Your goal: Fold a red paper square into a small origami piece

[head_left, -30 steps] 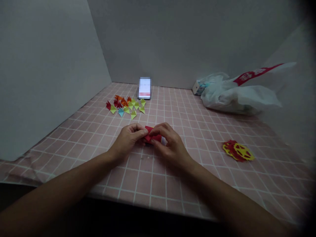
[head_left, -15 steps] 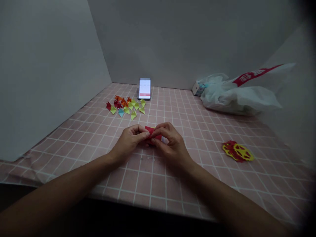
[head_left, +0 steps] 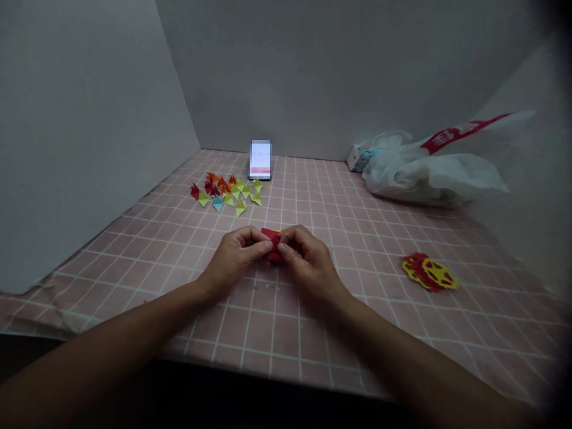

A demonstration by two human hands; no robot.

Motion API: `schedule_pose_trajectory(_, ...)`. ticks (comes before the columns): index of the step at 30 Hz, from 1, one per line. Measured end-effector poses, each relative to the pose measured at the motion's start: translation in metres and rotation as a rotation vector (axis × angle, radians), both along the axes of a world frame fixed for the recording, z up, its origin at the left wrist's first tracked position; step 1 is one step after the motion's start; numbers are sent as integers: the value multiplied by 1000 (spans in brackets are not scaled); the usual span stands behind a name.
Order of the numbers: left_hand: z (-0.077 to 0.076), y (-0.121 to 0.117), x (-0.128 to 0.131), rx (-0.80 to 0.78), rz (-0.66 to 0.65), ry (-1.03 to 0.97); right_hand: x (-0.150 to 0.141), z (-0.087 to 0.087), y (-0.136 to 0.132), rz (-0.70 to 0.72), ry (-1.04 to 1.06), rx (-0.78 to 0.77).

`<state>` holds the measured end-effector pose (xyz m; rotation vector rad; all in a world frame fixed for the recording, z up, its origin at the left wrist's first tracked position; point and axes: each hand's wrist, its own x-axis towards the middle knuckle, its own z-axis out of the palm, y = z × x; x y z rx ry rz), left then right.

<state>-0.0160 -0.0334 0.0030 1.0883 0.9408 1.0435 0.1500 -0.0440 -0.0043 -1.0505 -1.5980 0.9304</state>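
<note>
A piece of red paper (head_left: 273, 236) is pinched between my two hands at the middle of the table. My left hand (head_left: 239, 253) grips its left side with thumb and forefinger. From the right, my right hand (head_left: 310, 256) pinches the other side, thumb toward me. The fingers cover much of the paper, so its folded shape is partly hidden. A bit of yellow shows just behind its top edge; I cannot tell what it belongs to.
Several small folded paper figures (head_left: 223, 189) in red, orange, yellow and blue lie at the back left. A lit phone (head_left: 260, 159) stands behind them. Red and yellow cut-out pieces (head_left: 431, 272) are piled at the right. A white plastic bag (head_left: 424, 176) rests beside a small box (head_left: 356, 158).
My right hand's fingers have drawn back and curled in toward the right side of the red paper. My left hand has kept its grip in nearly the same place.
</note>
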Motion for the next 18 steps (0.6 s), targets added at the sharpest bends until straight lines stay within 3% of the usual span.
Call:
schedule_pose_trajectory(9, 0, 0, 1, -3, -41, -63, -2, -2, -1, -25, 54, -61)
schedule_pose_trajectory(18, 1, 0, 2, 42, -23, 4, -1, 0, -1, -58, 67, -64)
